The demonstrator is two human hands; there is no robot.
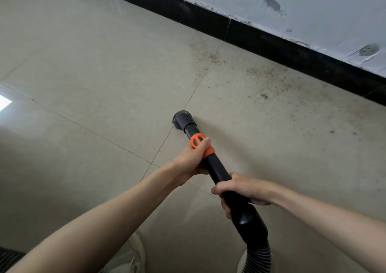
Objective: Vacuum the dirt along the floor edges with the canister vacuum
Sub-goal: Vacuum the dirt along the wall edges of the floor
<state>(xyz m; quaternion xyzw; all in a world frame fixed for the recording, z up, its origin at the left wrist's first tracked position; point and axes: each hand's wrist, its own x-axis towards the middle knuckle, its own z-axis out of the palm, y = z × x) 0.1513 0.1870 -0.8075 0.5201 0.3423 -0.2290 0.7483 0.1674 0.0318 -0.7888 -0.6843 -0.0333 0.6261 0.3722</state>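
I hold a black vacuum wand (215, 169) with both hands. My left hand (193, 159) grips it at the orange collar (201, 145), and my right hand (240, 189) grips it lower down, near the curved handle. The round grey nozzle (181, 119) rests on the beige tile floor, on a grout line. Brown dirt (265, 80) is scattered on the tiles beyond the nozzle, along the black baseboard (271, 45). The ribbed hose (259, 258) runs off the bottom edge. The canister is not in view.
A pale wall (292, 7) with scuffed patches rises above the baseboard. More dirt (208, 55) lies near a grout line further left. My shoes (129, 256) show at the bottom. A ribbed dark object (10, 256) sits at the bottom left corner.
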